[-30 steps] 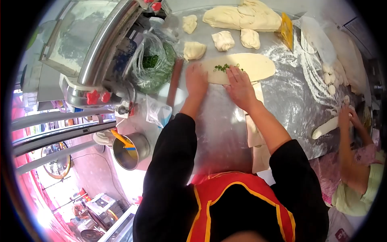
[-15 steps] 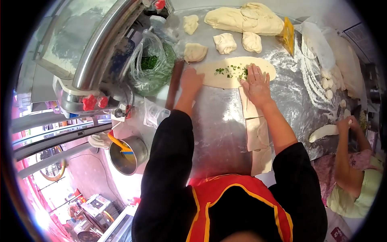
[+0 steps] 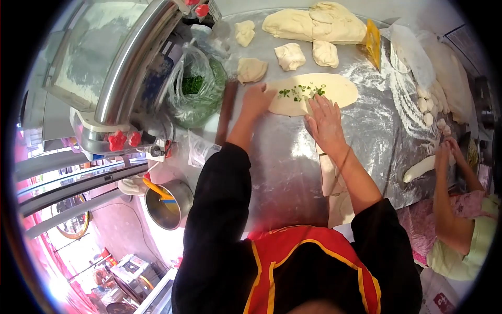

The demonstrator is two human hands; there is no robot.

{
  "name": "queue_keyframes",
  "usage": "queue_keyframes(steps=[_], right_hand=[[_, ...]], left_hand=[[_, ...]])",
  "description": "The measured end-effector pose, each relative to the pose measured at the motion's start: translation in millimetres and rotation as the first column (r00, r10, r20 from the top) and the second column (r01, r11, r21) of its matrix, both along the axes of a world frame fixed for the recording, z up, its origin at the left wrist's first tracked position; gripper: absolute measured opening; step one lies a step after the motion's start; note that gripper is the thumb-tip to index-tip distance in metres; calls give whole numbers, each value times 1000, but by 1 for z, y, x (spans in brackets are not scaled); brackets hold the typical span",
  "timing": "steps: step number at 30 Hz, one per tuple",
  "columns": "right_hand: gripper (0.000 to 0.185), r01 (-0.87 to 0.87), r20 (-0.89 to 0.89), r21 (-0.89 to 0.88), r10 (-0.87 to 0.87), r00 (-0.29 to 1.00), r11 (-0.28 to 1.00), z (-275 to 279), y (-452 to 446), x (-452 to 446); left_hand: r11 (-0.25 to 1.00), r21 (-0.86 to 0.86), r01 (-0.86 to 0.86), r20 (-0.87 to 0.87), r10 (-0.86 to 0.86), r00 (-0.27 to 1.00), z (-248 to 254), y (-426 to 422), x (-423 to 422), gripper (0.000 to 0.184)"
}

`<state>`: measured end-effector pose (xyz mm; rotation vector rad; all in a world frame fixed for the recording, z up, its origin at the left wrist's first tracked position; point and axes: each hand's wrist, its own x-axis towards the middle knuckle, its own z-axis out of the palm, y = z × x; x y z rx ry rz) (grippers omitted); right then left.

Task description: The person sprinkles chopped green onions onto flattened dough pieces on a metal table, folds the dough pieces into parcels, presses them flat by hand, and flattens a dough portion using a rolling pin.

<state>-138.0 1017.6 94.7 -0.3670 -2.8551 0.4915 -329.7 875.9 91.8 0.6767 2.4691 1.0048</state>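
sheet of dough [image 3: 340, 90] lies flat on the counter [image 3: 282, 178], long oval, set crosswise ahead of the person. chopped greens [image 3: 297, 94] scattered over its middle.

left hand [image 3: 257, 99]: at the sheet's left end, fingers partly bent and touching the dough; cannot tell whether they pinch the edge. right hand [image 3: 325, 123]: open, palm down, fingers stretched out, tips over the sheet's near edge beside the greens; nothing seen in its grasp.

flat dough strips [image 3: 328, 175] run from near the right wrist toward the person, partly hidden by the forearm.

beyond the sheet: four lumps [image 3: 289, 56] of dough, well apart except for one just against the big dough mass [image 3: 293, 25]. yellow scraper [image 3: 373, 44] upright at the mass's right end. floury smears to the right.

left of the sheet: brown rod [image 3: 228, 107], then a clear bag [image 3: 196, 112] with more chopped greens inside. metal pot [image 3: 184, 196] nearer the person, orange-handled tool [image 3: 157, 188] leaning in it.

far right: a co-worker's hands [image 3: 448, 149] at a dough roll [image 3: 420, 168].
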Motion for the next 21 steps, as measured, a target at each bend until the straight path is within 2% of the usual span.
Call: queue_keyframes(steps=[3, 6, 7, 10, 12, 14, 16, 19, 21], right_hand=[[47, -13, -26, -32, 12, 1000, 999, 0, -6, 2], [49, -42, -49, -24, 41, 998, 999, -2, -11, 0], [48, -63, -54, -49, 60, 997, 997, -2, -12, -2], [51, -88, -57, -82, 83, 995, 993, -1, -8, -12], [54, -92, -24, -34, 91, 996, 995, -5, -5, -24], [56, -110, 14, 46, 109, 994, 993, -12, -6, -34], [59, -144, 64, 162, 135, 989, 976, -21, -7, -40], [59, -107, 23, 178, 105, 994, 978, -28, -10, -38], [60, -109, 76, 119, 100, 992, 987, -25, -5, -38]], left_hand=[[946, 314, -84, 339, -29, 941, 6, 24, 13, 39], [976, 205, -68, 342, -6, 940, -13, 46, 13, 40], [988, 152, -40, 267, -2, 964, -15, 50, 13, 42], [988, 148, -50, 207, 19, 978, -18, 48, 14, 36], [993, 55, 100, -115, -93, 989, -12, 40, 16, 30], [968, -63, 243, -402, -248, 881, -18, 31, 19, 30], [908, -198, 369, -623, -407, 668, -37, 23, 25, 35], [919, -170, 355, -610, -382, 695, -48, 18, 32, 42], [914, -195, 355, -576, -399, 713, -45, 19, 33, 42]])
